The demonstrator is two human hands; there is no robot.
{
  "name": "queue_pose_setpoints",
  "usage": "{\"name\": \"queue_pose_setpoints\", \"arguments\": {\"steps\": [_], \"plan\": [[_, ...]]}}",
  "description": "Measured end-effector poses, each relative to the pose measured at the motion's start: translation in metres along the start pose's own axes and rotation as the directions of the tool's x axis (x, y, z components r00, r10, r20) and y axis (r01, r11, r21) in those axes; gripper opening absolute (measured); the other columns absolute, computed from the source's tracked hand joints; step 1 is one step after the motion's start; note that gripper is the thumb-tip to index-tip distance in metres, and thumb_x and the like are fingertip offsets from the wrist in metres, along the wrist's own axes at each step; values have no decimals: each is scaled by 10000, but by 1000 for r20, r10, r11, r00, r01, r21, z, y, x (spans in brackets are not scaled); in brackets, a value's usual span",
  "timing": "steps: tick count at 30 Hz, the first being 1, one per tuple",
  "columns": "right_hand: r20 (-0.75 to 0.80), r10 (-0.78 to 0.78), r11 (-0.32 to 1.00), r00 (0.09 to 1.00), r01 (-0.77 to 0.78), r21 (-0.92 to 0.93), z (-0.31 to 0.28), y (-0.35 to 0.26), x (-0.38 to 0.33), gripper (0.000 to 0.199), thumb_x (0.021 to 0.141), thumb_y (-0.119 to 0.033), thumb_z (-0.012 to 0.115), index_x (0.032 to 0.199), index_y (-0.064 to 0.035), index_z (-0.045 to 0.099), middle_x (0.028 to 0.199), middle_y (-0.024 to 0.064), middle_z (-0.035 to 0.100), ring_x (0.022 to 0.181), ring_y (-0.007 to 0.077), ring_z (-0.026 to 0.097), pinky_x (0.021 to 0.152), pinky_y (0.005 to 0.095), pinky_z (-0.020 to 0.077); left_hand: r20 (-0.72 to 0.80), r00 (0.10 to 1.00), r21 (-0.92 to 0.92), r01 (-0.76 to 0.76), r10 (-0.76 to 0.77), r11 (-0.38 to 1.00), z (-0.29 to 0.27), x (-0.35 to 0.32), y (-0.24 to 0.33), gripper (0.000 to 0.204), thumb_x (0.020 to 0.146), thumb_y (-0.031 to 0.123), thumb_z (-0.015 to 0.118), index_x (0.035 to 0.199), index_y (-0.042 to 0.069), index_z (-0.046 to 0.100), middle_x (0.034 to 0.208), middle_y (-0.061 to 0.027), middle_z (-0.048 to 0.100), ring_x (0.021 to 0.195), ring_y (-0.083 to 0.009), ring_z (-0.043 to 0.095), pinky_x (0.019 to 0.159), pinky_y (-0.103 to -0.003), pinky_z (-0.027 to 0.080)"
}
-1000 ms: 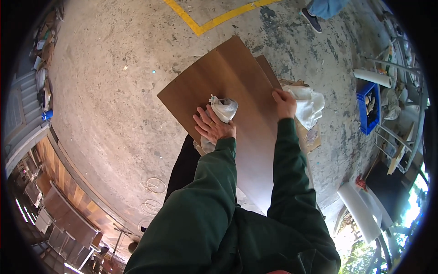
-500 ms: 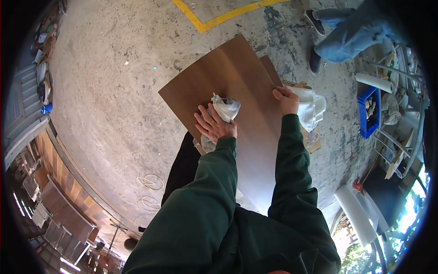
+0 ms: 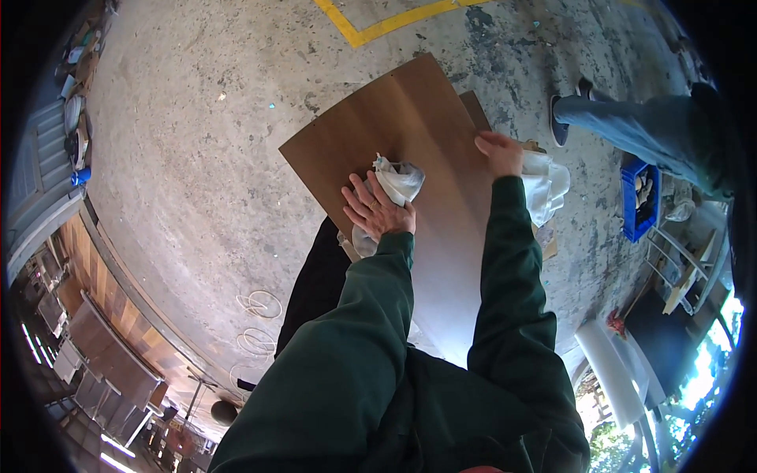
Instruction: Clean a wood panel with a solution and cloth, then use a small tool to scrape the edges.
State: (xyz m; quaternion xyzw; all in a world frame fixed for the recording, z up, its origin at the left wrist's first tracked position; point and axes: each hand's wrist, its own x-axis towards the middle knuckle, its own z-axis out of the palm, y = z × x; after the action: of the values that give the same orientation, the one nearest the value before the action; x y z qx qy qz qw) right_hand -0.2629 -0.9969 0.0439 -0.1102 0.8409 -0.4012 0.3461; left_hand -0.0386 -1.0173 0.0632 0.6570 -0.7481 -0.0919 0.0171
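A brown wooden panel (image 3: 449,185) lies tilted across the middle, in front of me. My left hand (image 3: 380,211) rests on it with the fingers stretched out and apart, pressing over a crumpled white cloth (image 3: 399,181). The cloth bulges out beside my thumb, and more white shows beneath the heel of the hand. At the panel's right edge, my right hand (image 3: 502,153) is closed, thumb towards the top face; its other fingers are partly hidden. A folded white cloth (image 3: 546,188) hangs or lies just beyond that hand.
Another brown board (image 3: 475,110) peeks out behind the panel. To the right a person in jeans (image 3: 631,122) stands near a blue crate (image 3: 640,201). White rolled material (image 3: 611,370) leans at lower right. Coiled pale cord (image 3: 259,303) lies on the concrete floor (image 3: 197,173).
The person at the right has stepped further right and nearer the crate. My view has shifted slightly; both my hands keep their places on the panel.
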Motion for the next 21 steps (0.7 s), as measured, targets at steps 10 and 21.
{"name": "queue_pose_setpoints", "arguments": {"steps": [10,21], "plan": [[-5,-49,982,999,47,-181,9,-4,20,239,685,-204,755,891,-90,710,721,16,664,668,94,592,638,239,465,-21,1000,-23,0,0,1000,0,-2,0,1020,533,287,765,1387,146,227,1464,-139,156,1335,-393,152,1041,-566,165],[-85,-167,979,982,155,-132,46,-50,39,212,664,-252,746,805,-97,713,706,55,673,667,168,629,640,288,476,32,999,-45,8,-7,999,-4,2,-2,1033,530,288,758,1396,154,212,1472,-130,128,1342,-392,122,1048,-552,151]]}}
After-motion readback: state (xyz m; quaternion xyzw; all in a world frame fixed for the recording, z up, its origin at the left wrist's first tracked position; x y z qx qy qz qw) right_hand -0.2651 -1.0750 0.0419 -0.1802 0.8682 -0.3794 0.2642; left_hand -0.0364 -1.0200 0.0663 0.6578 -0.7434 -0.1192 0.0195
